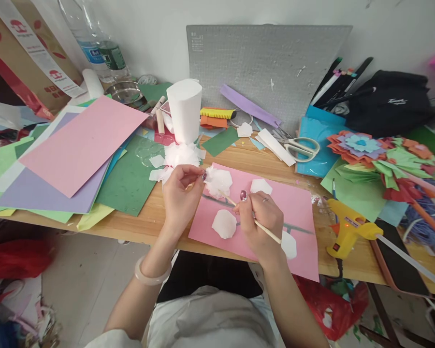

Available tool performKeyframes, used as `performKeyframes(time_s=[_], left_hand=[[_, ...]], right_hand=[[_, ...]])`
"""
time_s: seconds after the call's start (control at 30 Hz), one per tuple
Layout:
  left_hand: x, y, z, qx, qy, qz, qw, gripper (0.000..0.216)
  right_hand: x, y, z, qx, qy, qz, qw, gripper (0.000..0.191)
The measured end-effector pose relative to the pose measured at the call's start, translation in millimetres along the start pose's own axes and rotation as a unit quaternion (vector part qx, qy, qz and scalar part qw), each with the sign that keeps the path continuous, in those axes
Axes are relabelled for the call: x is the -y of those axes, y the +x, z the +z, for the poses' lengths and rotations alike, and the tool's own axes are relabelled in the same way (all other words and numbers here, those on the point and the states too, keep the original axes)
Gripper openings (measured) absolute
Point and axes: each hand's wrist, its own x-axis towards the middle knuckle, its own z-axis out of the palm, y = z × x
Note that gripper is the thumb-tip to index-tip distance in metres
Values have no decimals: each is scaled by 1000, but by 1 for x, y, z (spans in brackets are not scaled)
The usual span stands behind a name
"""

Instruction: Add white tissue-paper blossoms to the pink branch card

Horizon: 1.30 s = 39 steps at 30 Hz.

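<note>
My left hand (181,193) pinches a white paper flower (217,181) just above a pink sheet (297,212) on the wooden table. My right hand (259,220) grips a thin wooden stick (266,229) like a pen, its tip touching the underside of the flower. Loose white paper petals (224,223) lie on the pink sheet around both hands. A further heap of white petals (181,155) sits behind my left hand, in front of a white paper cone (184,110).
A yellow glue gun (348,229) stands at the right beside a phone (398,261). Scissors (300,147) lie on blue paper. Coloured paper sheets (79,145) pile at the left, paper flowers (384,159) at the right. A grey cutting mat (264,67) leans on the wall.
</note>
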Motion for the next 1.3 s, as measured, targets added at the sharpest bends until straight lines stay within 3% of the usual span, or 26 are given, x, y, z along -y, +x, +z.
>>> performKeyframes(time_s=[0.17,0.3,0.33,0.47,0.6,0.87,1.13,1.3], left_hand=[[-3,-30,-20,79,-28,-52,995,12],[-1,-51,-37,-10,-71,-27,997,11],[1,-53,-40,8,-69,-36,997,11],[14,-55,-40,184,3,-83,979,12],[19,-49,-34,237,86,-106,962,17],[9,-43,-34,262,102,-122,952,22],[19,-46,-31,258,104,-121,953,19],[23,-47,-34,260,91,-121,954,14]], right_hand=[[4,6,0,28,-18,22,999,36],[8,11,0,42,-28,24,998,37],[10,13,1,46,-31,23,998,37],[16,22,3,60,-65,27,996,39],[22,32,10,46,-121,4,992,42],[23,30,17,42,-150,-15,988,42],[21,7,-4,10,-66,-1,998,32],[27,-3,-23,-11,-7,49,999,28]])
